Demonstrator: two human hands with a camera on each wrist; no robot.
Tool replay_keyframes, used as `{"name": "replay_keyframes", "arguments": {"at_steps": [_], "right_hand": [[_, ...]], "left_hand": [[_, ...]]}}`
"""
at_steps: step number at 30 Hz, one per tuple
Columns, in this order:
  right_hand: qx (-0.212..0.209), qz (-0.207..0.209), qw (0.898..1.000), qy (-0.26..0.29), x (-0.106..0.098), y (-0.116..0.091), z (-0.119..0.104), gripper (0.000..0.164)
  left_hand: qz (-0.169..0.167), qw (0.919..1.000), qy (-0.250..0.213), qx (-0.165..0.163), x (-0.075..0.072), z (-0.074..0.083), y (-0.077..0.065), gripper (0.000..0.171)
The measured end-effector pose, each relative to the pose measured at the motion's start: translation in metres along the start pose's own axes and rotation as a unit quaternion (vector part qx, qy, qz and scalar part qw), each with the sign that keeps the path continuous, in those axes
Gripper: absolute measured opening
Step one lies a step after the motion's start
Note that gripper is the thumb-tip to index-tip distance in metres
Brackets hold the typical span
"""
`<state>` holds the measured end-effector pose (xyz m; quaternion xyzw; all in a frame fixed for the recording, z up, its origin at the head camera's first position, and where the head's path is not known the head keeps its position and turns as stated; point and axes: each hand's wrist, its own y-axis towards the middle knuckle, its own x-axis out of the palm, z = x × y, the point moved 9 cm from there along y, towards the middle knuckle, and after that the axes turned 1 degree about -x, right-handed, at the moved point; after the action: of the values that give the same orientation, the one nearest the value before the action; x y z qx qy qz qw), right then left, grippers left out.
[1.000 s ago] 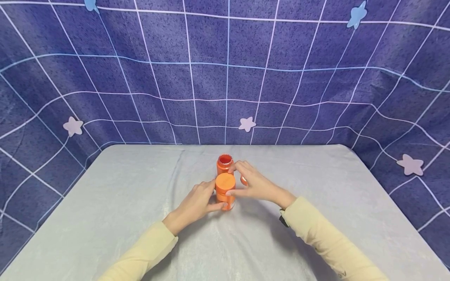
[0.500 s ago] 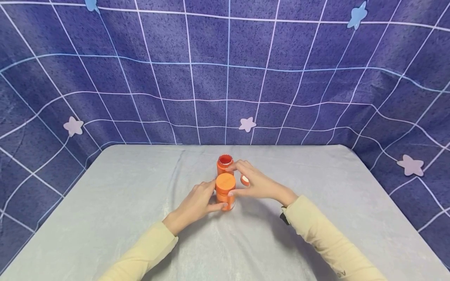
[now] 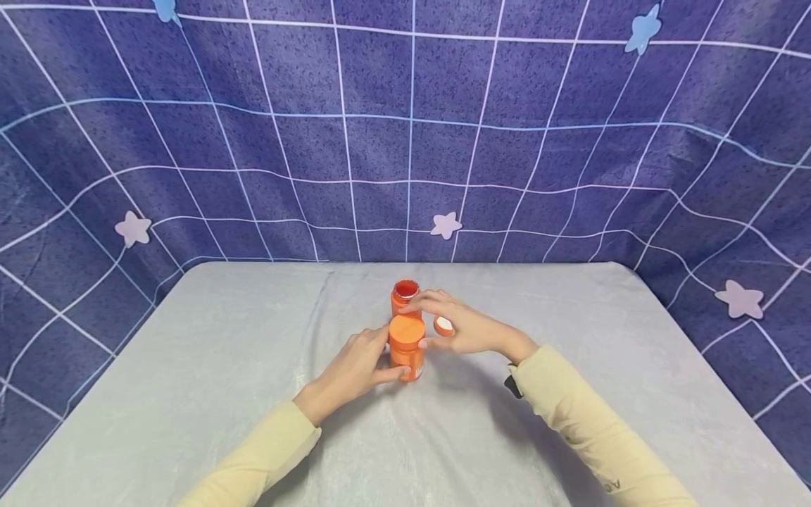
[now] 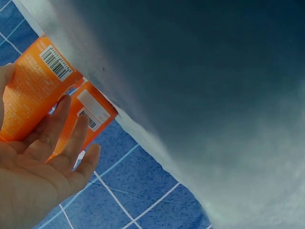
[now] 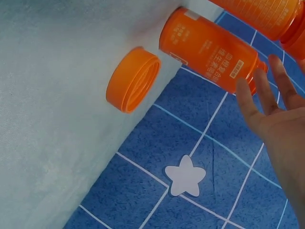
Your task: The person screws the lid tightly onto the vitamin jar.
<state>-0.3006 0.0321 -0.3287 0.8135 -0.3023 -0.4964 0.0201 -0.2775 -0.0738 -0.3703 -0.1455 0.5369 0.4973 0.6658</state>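
Capped bottle, pinched in the left hand, stands on the desk in front of an open bottle. The right hand curls thumb and fingers round the cap and has just swung counterclockwise; I'd judge it's unscrewing, cap still on.

Both forearms, in pale yellow sleeves, slant inward to bring the hands close together. The left hand curves in a grip, thumb opposite the fingers. The right hand arches slightly higher, palm downward, thumb and fingertips pinching; its wrist view shows three fingers spread.
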Motion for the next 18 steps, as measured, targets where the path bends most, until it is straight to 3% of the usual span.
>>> {"name": "replay_keyframes", "arguments": {"at_steps": [7, 18], "right_hand": [[0.006, 0.005, 1.0, -0.007, -0.0009, -0.0005, 0.0002, 0.049], [0.044, 0.068, 0.996, -0.039, -0.0015, -0.0038, 0.0003, 0.048]], "left_hand": [[-0.001, 0.9999, -0.012, 0.001, 0.0005, 0.0003, 0.0, 0.057], [0.007, 0.9999, 0.01, 0.0, -0.0001, -0.0005, -0.0011, 0.057]]}}
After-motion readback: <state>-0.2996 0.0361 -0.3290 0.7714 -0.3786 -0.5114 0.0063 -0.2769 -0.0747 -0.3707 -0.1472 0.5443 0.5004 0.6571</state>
